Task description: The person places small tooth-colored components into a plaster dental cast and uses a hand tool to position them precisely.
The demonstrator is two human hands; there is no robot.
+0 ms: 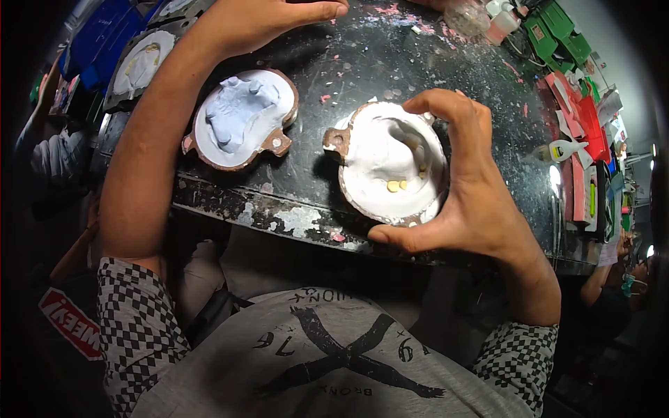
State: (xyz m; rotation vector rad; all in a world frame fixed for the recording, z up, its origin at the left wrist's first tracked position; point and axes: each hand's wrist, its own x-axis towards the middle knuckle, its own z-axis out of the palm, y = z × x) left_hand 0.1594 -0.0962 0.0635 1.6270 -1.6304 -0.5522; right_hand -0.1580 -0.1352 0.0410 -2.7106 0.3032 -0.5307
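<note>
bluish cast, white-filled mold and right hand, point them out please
Bluish cast (240, 115): head view, middle of its upper surface.
White-filled mold (385, 161): head view, middle of its white filling.
Right hand (481, 184): head view, middle of the hand.

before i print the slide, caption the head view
The right hand grips a brown-rimmed white mold; the left hand is beyond a blue-and-white mold on the black worktable.

The grey shirt (334, 380) bears dark letters and digits — a red label (71, 324), white lettering.

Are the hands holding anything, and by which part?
Right hand: the brown-rimmed white mould, by opposite edges of its rim. Left hand: partly cut off; cannot tell.
</note>
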